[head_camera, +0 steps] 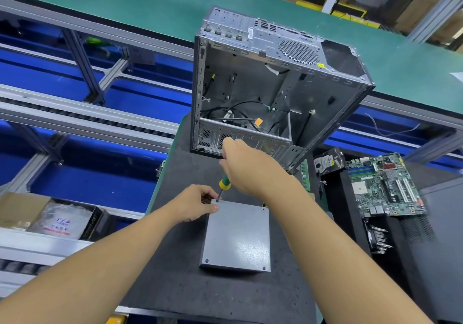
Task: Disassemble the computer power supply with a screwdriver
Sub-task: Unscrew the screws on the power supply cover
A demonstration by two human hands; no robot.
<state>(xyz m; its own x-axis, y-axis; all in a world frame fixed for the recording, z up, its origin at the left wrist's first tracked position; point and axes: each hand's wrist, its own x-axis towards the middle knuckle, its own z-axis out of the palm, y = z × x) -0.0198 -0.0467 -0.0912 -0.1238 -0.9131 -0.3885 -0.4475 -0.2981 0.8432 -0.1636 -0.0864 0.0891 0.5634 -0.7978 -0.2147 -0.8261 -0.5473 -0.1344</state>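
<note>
A grey metal power supply box (238, 236) lies flat on the dark mat in front of me. My right hand (248, 168) grips a green and yellow screwdriver (223, 184), its tip set down at the box's far left corner. My left hand (198, 204) holds that same corner, thumb and fingers pinching the edge beside the tip. Screws show at the two near corners and at the far right corner of the lid.
An emptied grey computer case (273, 85) stands open just beyond my hands. A green motherboard (385, 186) and a hard drive (328, 162) lie to the right, by a black panel (426, 261). Conveyor rails and a cardboard box (25, 211) are left.
</note>
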